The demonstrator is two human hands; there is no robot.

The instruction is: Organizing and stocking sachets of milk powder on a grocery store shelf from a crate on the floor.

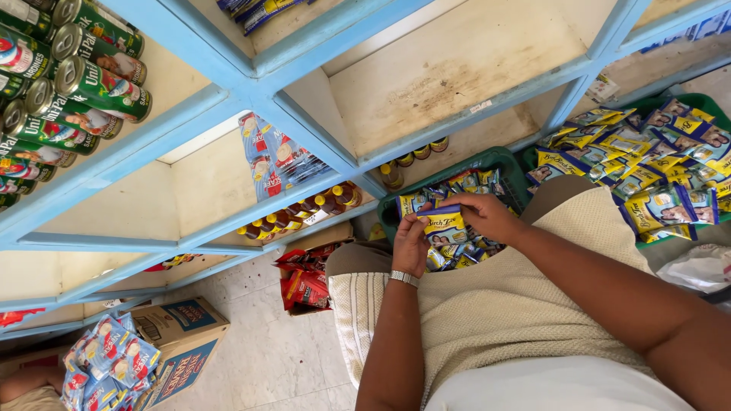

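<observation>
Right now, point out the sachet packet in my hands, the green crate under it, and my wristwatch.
sachet packet (444, 223), head view, yellow front face
green crate (495, 157), head view, far rim
wristwatch (404, 278), head view, metal band on the wrist

**Sachets held over a green crate beside blue shelves**

A yellow-and-blue sachet (444, 225) is gripped by both hands, the left hand (411, 247) below, the right hand (481, 215) above. A green crate (499, 161) of similar sachets is seen beneath. Green cans (84, 91) are stacked on the blue shelving (251, 95). A cardboard box (179, 323) is set on the floor.
</observation>
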